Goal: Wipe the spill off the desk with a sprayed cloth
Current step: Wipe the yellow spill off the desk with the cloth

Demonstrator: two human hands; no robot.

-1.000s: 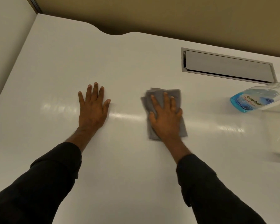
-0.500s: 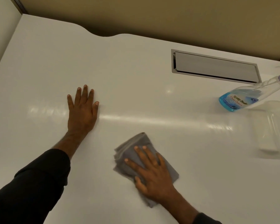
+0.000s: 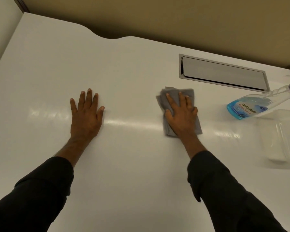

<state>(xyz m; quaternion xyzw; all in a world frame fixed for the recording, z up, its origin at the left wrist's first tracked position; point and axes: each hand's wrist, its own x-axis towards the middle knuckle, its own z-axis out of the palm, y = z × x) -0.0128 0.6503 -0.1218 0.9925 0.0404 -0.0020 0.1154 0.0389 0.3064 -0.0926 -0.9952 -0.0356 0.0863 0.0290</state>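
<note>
Item 1. Right hand [image 3: 181, 116]: 5 fingers spread flat, palm down, pressing on the cloth rather than curling around it; black sleeve reaches back to the near right edge of view.

Item 2. Folded grey fabric cloth [image 3: 188, 94]: lies flat on the desk under the right hand, right of centre; its far edge and right side show past the fingertips, its layered folds show at the far left corner. Slight blur at its near edge.

Item 3. Left hand [image 3: 86, 118]: 5 fingers open and extended, palm flat on the bare desk, holding nothing; well apart from the cloth, to its left. Black sleeve runs to the near left corner.

Item 4. Glossy white desk [image 3: 137, 164]: smooth top with a bright streak of reflected light crossing between the 2 hands. No spill can be told apart from the glare.

Item 5. Clear plastic spray bottle with blue liquid and blue label [image 3: 251, 106]: at the right, beyond the cloth and apart from it.

Item 6. Clear plastic container [image 3: 279, 136]: just near of the bottle, at the right edge.

Item 7. Rectangular grey metal cable flap [image 3: 223, 72]: set in the desk, far right.
</note>
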